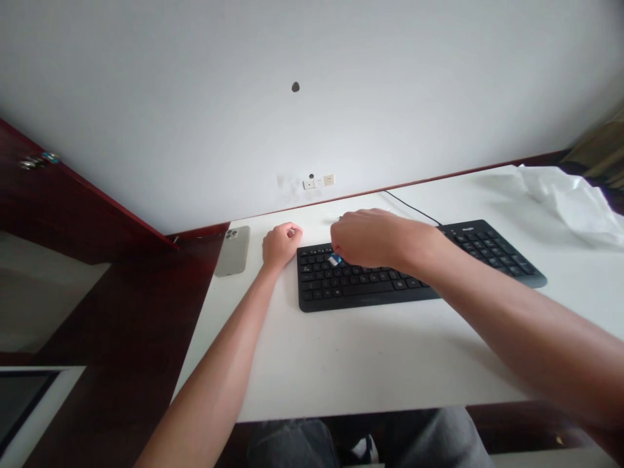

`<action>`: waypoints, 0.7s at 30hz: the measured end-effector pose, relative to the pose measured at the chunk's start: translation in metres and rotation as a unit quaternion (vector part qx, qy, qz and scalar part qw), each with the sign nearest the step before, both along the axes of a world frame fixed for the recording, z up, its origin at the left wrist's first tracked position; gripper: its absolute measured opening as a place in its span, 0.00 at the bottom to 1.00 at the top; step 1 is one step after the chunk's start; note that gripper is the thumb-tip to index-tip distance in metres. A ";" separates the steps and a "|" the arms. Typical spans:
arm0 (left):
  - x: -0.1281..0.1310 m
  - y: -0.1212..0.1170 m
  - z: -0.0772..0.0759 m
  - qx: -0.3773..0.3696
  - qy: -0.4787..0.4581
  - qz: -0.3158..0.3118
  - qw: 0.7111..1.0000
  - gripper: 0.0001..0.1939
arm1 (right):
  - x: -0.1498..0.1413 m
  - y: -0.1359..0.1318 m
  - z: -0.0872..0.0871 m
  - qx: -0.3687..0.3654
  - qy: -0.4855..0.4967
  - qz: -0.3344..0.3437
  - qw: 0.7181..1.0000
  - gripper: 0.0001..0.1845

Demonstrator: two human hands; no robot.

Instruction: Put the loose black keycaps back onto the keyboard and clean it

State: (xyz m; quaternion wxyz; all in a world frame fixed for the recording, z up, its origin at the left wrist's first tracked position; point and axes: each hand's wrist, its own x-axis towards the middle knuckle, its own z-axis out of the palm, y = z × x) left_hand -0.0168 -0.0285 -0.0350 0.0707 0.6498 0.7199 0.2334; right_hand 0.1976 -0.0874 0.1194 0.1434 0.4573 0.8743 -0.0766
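Observation:
My right hand (373, 238) hangs over the left half of a black computer keyboard (361, 289). Its fingertips pinch a small blue-and-white object (335, 259), whose exact kind I cannot make out. My left hand (281, 246) rests curled on the white desk (370, 367) just beside the keyboard's left end. Nothing shows in its closed fingers. A grey smartphone (233, 251) lies face down to the left of that hand, near the desk's far corner.
A thin black cable (410, 207) runs from the keyboard towards the wall. Crumpled white plastic or paper (570, 203) lies at the far right. A wall socket (319, 181) sits above the desk. Dark red wooden furniture (82, 208) stands on the left.

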 end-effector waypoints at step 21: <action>0.000 0.000 -0.001 -0.001 -0.003 -0.002 1.000 0.13 | -0.010 -0.007 -0.006 -0.004 0.038 0.090 0.995 0.12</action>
